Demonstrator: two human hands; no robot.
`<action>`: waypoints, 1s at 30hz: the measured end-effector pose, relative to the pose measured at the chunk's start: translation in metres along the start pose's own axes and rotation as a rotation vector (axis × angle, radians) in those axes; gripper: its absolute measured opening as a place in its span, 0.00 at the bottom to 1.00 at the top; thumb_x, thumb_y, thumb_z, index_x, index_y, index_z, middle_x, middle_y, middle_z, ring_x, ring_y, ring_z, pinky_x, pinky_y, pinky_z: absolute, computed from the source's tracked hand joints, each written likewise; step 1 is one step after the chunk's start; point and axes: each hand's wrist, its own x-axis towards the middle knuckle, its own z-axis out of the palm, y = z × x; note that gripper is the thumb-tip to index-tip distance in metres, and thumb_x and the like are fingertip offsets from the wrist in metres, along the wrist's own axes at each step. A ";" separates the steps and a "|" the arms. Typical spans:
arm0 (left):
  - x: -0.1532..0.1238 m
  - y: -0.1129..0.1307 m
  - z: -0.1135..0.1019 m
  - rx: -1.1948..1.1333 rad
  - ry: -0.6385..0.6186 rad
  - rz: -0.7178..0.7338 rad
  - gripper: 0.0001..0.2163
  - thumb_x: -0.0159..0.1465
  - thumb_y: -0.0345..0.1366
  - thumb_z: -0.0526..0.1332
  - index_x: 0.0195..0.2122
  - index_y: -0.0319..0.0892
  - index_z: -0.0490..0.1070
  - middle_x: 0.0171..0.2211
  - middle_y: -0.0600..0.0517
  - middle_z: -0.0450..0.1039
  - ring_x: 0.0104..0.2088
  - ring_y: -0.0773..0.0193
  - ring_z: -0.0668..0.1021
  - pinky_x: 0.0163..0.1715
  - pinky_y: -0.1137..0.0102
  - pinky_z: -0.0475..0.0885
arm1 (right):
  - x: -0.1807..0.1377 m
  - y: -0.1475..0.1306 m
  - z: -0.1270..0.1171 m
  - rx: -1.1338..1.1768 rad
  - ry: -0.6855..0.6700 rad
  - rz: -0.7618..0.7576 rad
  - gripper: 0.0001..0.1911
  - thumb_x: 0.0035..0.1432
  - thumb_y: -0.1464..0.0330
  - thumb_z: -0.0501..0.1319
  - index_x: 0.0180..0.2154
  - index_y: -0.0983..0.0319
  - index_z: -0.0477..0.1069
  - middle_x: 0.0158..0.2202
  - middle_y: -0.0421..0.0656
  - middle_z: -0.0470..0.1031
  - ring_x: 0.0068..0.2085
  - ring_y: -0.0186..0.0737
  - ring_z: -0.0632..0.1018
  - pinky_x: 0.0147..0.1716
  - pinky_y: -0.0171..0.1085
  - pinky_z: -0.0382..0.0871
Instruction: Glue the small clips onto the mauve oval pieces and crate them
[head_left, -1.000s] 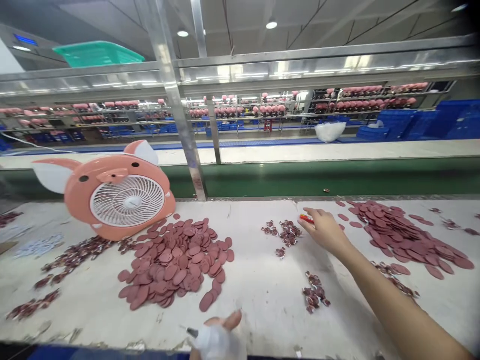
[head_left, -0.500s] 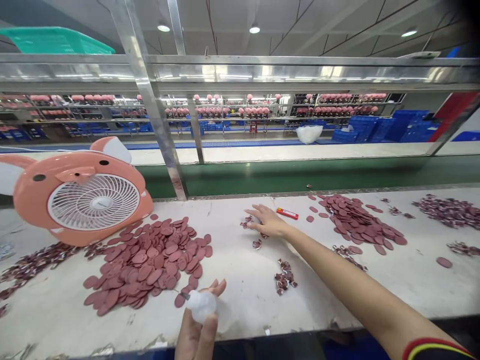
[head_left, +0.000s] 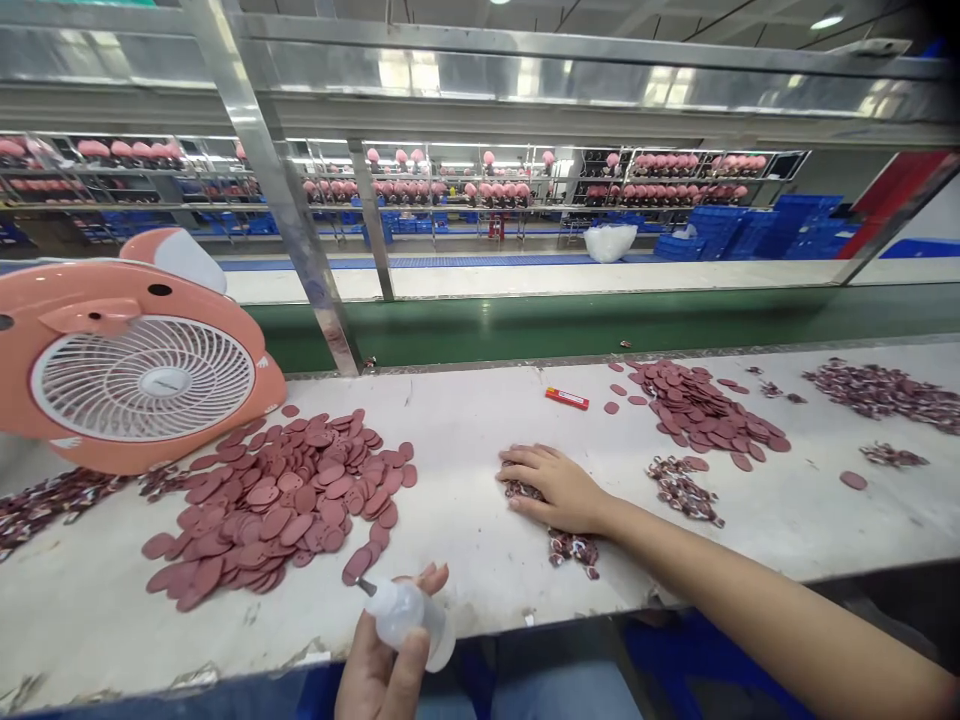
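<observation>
My left hand point(head_left: 382, 655) is wrapped round a small translucent squeeze bottle point(head_left: 409, 617) with a thin nozzle, held at the near edge of the white bench point(head_left: 465, 420). My right hand point(head_left: 555, 487) lies palm down, fingers together, on a small pile of dark patterned pieces point(head_left: 525, 490) in the middle of the bench. More of these pieces point(head_left: 574, 547) lie just below the wrist. A heap of maroon oval pieces point(head_left: 289, 495) spreads to the left of the bottle.
A pink animal-faced desk fan point(head_left: 135, 365) stands at the left. A red marker-like stick point(head_left: 566, 398) lies further back. Another maroon oval heap point(head_left: 701, 410) and patterned piles point(head_left: 885, 390) lie to the right. A green conveyor point(head_left: 600, 325) runs behind, under a metal frame.
My right hand let go of the red stick, drew back toward me and settled on the patterned pieces. My left hand came up with the bottle; the view dropped and shifted right.
</observation>
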 end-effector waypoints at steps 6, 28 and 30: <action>-0.005 0.002 0.007 -0.028 -0.040 0.003 0.26 0.57 0.60 0.61 0.46 0.44 0.71 0.47 0.43 0.82 0.56 0.43 0.75 0.56 0.53 0.69 | -0.001 -0.003 -0.015 0.077 0.003 0.015 0.16 0.68 0.60 0.58 0.53 0.59 0.72 0.61 0.47 0.68 0.65 0.52 0.63 0.66 0.63 0.45; 0.138 0.048 -0.032 1.102 -0.386 0.452 0.25 0.64 0.48 0.61 0.61 0.47 0.68 0.67 0.45 0.61 0.69 0.47 0.57 0.67 0.46 0.42 | 0.089 -0.034 -0.007 0.794 0.215 0.420 0.12 0.64 0.61 0.63 0.40 0.65 0.71 0.36 0.41 0.75 0.36 0.37 0.77 0.38 0.41 0.74; 0.137 0.040 -0.037 1.128 -0.441 0.455 0.24 0.63 0.48 0.62 0.60 0.50 0.70 0.66 0.47 0.63 0.67 0.47 0.62 0.67 0.46 0.48 | 0.141 -0.017 -0.014 0.703 0.254 0.457 0.12 0.65 0.62 0.62 0.43 0.65 0.72 0.40 0.42 0.75 0.38 0.38 0.77 0.39 0.42 0.75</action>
